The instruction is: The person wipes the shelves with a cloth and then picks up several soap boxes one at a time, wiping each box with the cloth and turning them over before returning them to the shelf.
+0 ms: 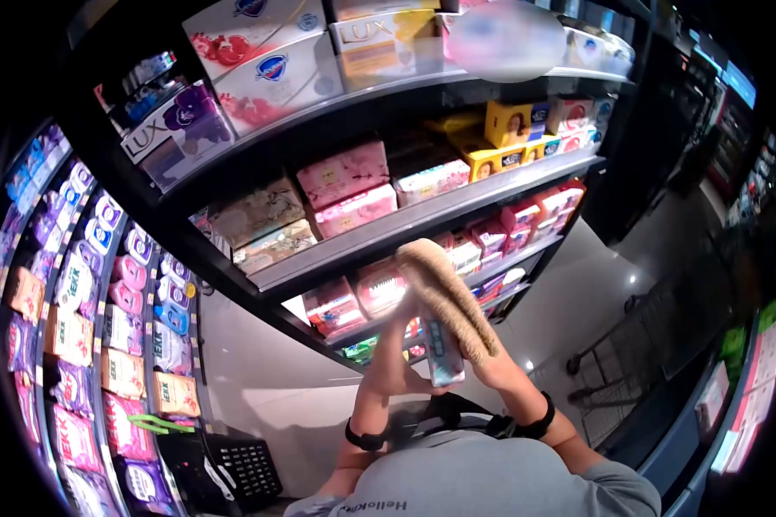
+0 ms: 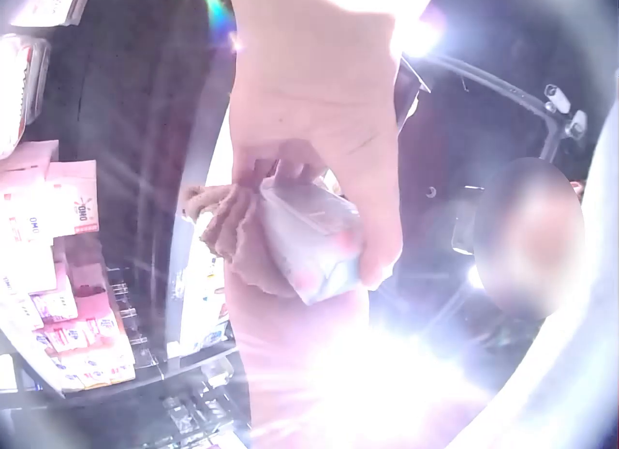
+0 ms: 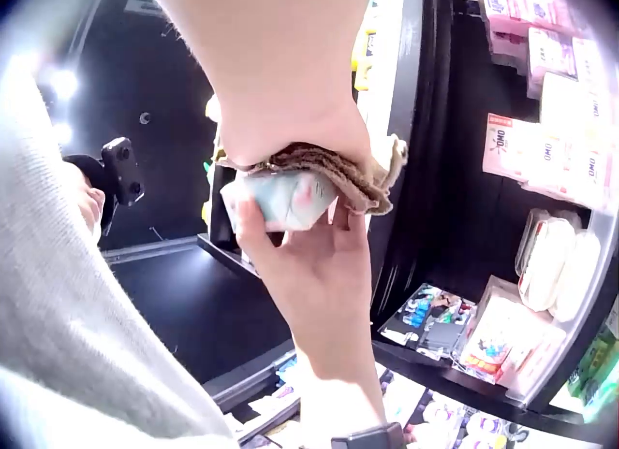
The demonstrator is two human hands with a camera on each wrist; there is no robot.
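In the head view my left hand (image 1: 391, 365) grips a small pale blue and pink box (image 1: 444, 351). Its thumb and fingers lie on opposite sides of the box (image 3: 285, 202) in the right wrist view. A folded brown cloth (image 1: 447, 297) covers most of my right hand (image 1: 490, 369), which holds it along the box's side. In the left wrist view the cloth (image 2: 237, 238) bunches beside the box (image 2: 311, 241), under my left hand (image 2: 319, 120). The fingers of my right hand (image 3: 295, 120) are hidden by cloth and box.
Shelves of boxed soap (image 1: 345, 185) stand in front, their metal edge (image 1: 431, 211) just beyond my hands. Packed detergent shelves (image 1: 125, 327) line the left, above a black basket (image 1: 243, 465) on the floor. A wire cart (image 1: 608, 392) stands at the right, near another display (image 1: 754, 388).
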